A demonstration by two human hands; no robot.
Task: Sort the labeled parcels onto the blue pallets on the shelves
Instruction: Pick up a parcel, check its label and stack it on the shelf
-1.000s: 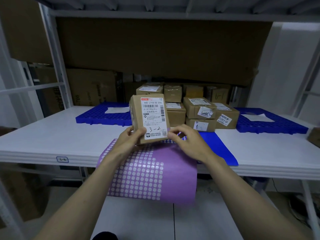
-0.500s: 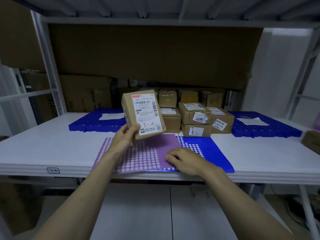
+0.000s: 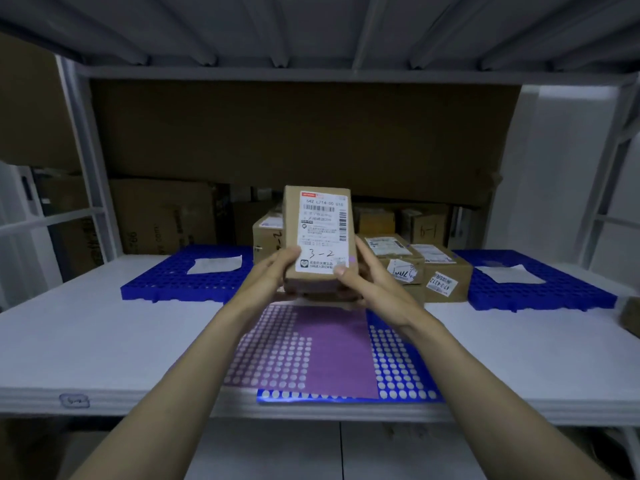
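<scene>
Parcel [image 3: 320,237] "3-2" upright btwn left hand [image 3: 277,271] & right hand [image 3: 367,275], both gripping it.

— What is the white shelf [image 3: 104,341] carrying?

— Two blue pallets are lying at the back: the left pallet [image 3: 166,282] and the right pallet [image 3: 554,292], each bearing a white sheet. Stacked brown cartons [image 3: 446,282] are sitting between them. A purple dotted sheet [image 3: 332,351] is overlapping a blue dotted sheet [image 3: 398,368] at the front edge.
</scene>
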